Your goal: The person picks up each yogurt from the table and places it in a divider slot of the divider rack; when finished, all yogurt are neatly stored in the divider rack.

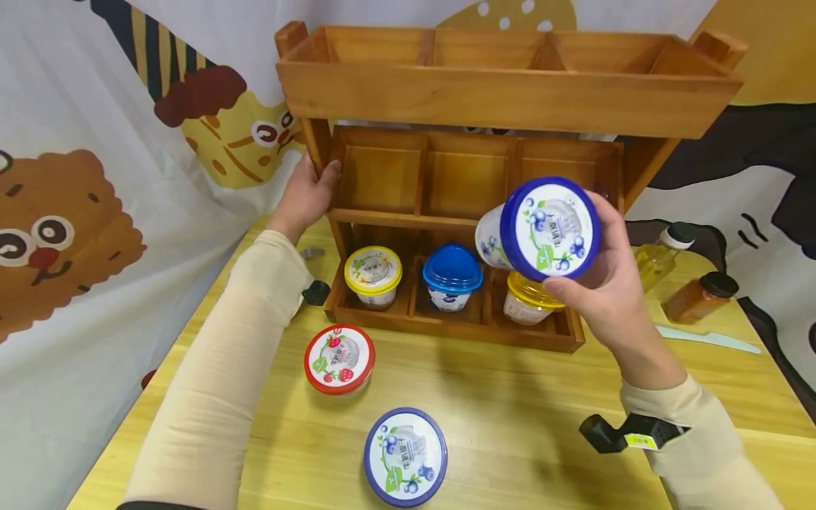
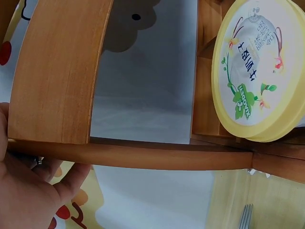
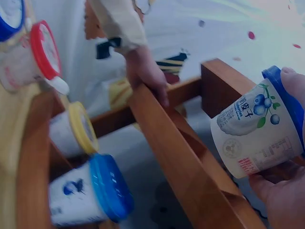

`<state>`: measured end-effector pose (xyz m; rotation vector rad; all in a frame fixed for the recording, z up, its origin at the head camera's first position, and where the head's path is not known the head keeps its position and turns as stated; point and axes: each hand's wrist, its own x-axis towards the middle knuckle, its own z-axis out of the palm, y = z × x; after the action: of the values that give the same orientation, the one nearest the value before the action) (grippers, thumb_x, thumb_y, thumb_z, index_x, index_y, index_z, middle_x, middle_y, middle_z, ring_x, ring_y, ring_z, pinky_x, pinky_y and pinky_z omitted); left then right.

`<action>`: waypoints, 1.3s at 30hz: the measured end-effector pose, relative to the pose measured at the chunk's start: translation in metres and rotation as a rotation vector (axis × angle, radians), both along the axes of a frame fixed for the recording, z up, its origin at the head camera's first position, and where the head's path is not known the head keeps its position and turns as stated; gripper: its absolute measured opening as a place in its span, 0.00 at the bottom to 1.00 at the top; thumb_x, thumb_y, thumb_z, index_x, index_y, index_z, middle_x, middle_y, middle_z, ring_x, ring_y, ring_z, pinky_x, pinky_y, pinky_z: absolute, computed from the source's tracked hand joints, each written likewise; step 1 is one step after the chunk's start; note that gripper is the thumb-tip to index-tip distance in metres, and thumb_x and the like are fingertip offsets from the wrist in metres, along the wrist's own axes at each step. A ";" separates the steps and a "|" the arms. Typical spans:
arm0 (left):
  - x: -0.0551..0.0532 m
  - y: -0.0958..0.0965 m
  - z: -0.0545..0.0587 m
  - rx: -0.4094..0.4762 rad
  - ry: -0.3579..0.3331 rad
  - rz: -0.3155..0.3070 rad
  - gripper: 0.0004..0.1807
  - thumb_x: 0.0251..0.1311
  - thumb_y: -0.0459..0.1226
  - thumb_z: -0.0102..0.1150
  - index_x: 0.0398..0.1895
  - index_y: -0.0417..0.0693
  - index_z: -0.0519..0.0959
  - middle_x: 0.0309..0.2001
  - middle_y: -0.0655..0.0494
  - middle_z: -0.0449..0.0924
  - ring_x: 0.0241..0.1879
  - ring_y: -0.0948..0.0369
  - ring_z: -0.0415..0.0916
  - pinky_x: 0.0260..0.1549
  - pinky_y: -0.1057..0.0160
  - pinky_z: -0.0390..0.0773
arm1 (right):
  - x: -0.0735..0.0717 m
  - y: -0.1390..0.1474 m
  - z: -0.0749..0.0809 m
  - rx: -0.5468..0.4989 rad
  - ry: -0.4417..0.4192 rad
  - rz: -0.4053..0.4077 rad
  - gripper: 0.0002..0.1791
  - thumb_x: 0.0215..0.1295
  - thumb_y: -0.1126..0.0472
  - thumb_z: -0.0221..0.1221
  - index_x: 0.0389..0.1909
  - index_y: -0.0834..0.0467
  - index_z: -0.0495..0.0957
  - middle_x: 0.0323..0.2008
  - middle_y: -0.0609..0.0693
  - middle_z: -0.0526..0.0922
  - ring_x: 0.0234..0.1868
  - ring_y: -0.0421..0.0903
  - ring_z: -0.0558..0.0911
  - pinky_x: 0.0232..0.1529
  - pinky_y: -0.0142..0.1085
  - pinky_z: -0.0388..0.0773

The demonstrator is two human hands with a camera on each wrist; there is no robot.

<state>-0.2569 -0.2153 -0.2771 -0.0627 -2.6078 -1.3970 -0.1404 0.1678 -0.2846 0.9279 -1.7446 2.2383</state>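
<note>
Right fingers (image 3: pixel 272 190) grip a blueberry tub (image 1: pixel 553 228); can't see inside.

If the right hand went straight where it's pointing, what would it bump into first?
Probably the middle tier of the brown wooden three-tier shelf: the right hand, holding a white cup with a round blue lid, points towards it. The cup would likely touch first, but depth is hard to judge.

Rack (image 1: pixel 510 99) on bench (image 1: pixel 510 418). Bottom tier's compartments: left cup (image 1: pixel 373 275), middle cup (image 1: pixel 452 273), right cup (image 1: pixel 528 306). Front cup (image 1: pixel 340 359) before rack's left end; nearest cup (image 1: pixel 406 457) closer, right of it. Right of rack: bottle (image 1: pixel 661 261), jar (image 1: pixel 698 297) before it, knife (image 1: pixel 710 338) before jar. Held cup (image 1: pixel 552 228) in right hand (image 1: pixel 613 287), before rack's right side.
</note>
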 end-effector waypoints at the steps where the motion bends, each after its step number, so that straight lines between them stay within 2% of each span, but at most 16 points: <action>1: 0.000 0.000 -0.001 -0.002 0.000 -0.001 0.26 0.76 0.48 0.38 0.68 0.42 0.59 0.61 0.40 0.69 0.58 0.52 0.71 0.64 0.54 0.67 | -0.002 0.002 0.002 -0.014 0.002 -0.020 0.48 0.51 0.81 0.63 0.73 0.59 0.54 0.68 0.60 0.59 0.66 0.54 0.65 0.58 0.33 0.77; 6: -0.002 -0.001 -0.004 -0.002 0.009 -0.007 0.26 0.76 0.47 0.39 0.69 0.41 0.59 0.61 0.40 0.70 0.59 0.52 0.70 0.65 0.54 0.67 | -0.012 0.013 0.007 -0.089 -0.002 -0.060 0.46 0.55 0.82 0.59 0.73 0.59 0.53 0.70 0.60 0.56 0.68 0.56 0.63 0.58 0.36 0.77; 14: -0.002 -0.001 -0.006 0.002 0.027 -0.011 0.25 0.76 0.47 0.39 0.67 0.41 0.61 0.58 0.40 0.71 0.57 0.52 0.72 0.62 0.54 0.68 | -0.030 0.020 0.004 -0.147 -0.010 -0.137 0.46 0.53 0.86 0.56 0.71 0.58 0.54 0.68 0.58 0.59 0.66 0.54 0.67 0.57 0.36 0.77; 23: -0.002 0.000 -0.008 0.009 0.027 -0.015 0.25 0.76 0.47 0.39 0.67 0.41 0.62 0.57 0.41 0.72 0.55 0.52 0.72 0.61 0.54 0.69 | -0.047 0.024 -0.002 -0.080 -0.008 -0.269 0.49 0.49 0.85 0.60 0.71 0.56 0.55 0.68 0.56 0.60 0.66 0.52 0.67 0.57 0.31 0.77; 29: -0.002 -0.001 -0.009 0.009 0.032 -0.015 0.25 0.76 0.47 0.39 0.66 0.41 0.62 0.55 0.41 0.71 0.53 0.52 0.72 0.59 0.54 0.69 | -0.060 0.025 -0.001 0.059 -0.033 -0.375 0.51 0.47 0.80 0.68 0.70 0.53 0.56 0.67 0.54 0.61 0.65 0.52 0.68 0.56 0.26 0.75; 34: -0.002 -0.001 -0.007 0.013 0.030 -0.016 0.25 0.76 0.48 0.39 0.67 0.41 0.62 0.57 0.41 0.71 0.55 0.52 0.72 0.61 0.53 0.69 | -0.066 0.025 0.002 0.302 -0.072 -0.493 0.53 0.50 0.70 0.72 0.73 0.50 0.51 0.67 0.51 0.60 0.65 0.49 0.67 0.56 0.21 0.73; 36: -0.002 -0.001 -0.007 0.014 0.031 -0.015 0.25 0.76 0.47 0.39 0.67 0.41 0.62 0.57 0.40 0.72 0.55 0.52 0.72 0.61 0.53 0.69 | -0.067 0.025 0.004 0.420 -0.080 -0.542 0.54 0.52 0.66 0.72 0.74 0.48 0.48 0.68 0.51 0.59 0.65 0.47 0.67 0.58 0.21 0.71; 39: -0.002 -0.001 -0.005 0.017 0.031 -0.014 0.25 0.76 0.47 0.39 0.67 0.41 0.62 0.57 0.40 0.71 0.55 0.51 0.73 0.61 0.53 0.70 | -0.067 0.025 0.007 0.533 -0.092 -0.585 0.54 0.54 0.61 0.72 0.75 0.47 0.46 0.69 0.51 0.58 0.66 0.45 0.67 0.62 0.24 0.70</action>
<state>-0.2589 -0.2164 -0.2826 -0.0996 -2.5748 -1.4116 -0.2078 0.1923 -0.2776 0.3009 -2.3269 1.4978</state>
